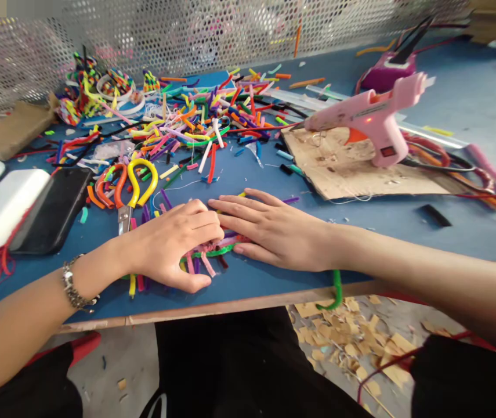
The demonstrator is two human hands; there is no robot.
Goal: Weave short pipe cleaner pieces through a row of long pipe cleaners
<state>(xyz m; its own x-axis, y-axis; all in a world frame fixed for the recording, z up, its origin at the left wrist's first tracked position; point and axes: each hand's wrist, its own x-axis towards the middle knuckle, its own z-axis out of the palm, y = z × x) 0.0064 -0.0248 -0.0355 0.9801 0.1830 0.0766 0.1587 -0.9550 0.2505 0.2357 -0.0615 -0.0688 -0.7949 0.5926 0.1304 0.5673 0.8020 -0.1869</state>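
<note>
A strip of fuzzy pipe cleaners (217,249) lies on the blue table near its front edge, with a green strand along it and short pink, purple, yellow and dark red ends sticking out. My left hand (178,238) rests over its left part, fingers bent and thumb spread well apart from them. Flat across its right part lies my right hand (269,229), fingers stretched out. Both palms hide much of the strip. A green pipe cleaner end (337,290) curls over the table edge below my right wrist. Scissors (125,215) with orange and yellow handles lie beside my left hand.
A pink glue gun (372,116), its light lit, stands on cardboard (326,180) at the right. Cut pipe cleaner pieces (187,128) are heaped behind. At left lie a black phone (51,215) and a white flat case (4,206). A perforated metal panel (208,40) borders the back.
</note>
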